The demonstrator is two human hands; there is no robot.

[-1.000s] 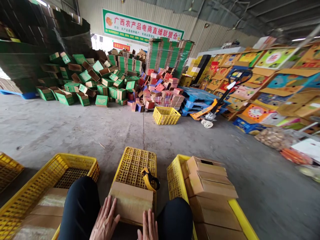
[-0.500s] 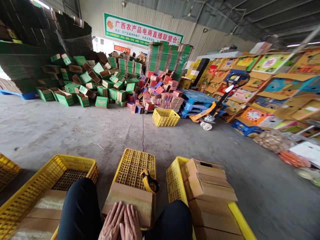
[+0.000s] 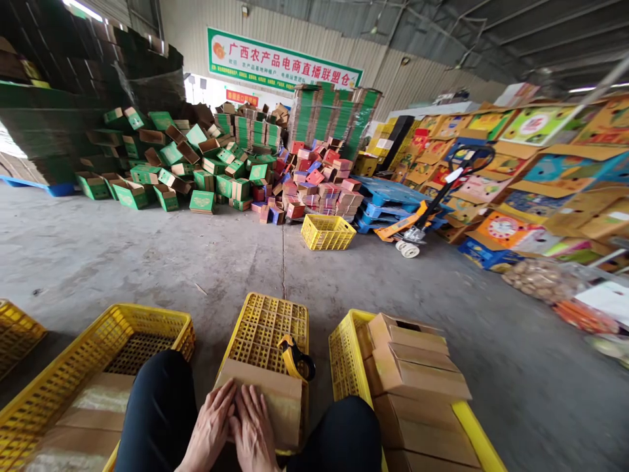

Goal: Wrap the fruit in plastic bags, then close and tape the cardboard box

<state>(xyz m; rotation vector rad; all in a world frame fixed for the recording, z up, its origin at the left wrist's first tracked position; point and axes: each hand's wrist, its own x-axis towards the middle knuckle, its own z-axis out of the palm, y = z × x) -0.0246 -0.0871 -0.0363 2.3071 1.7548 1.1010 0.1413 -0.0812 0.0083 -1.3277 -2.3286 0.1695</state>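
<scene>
We press our left hand (image 3: 209, 429) and right hand (image 3: 254, 429) flat, fingers open and gripping nothing, side by side on the cardboard box (image 3: 275, 400) lying at the near edge of the upturned yellow crate (image 3: 268, 324), just beside the tape dispenser (image 3: 296, 357)

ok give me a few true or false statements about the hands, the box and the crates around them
1. Both hands lie flat on the cardboard box. True: the left hand and the right hand press on its top, side by side.
2. The box sits on the bare floor. False: it rests on an upturned yellow crate.
3. A yellow tape dispenser sits on that crate by the box's far right corner. True.
4. The crate on the right holds green boxes. False: it holds stacked brown cardboard boxes.
5. The right hand holds the tape dispenser. False: it lies on the box, and the dispenser is apart from it.
</scene>
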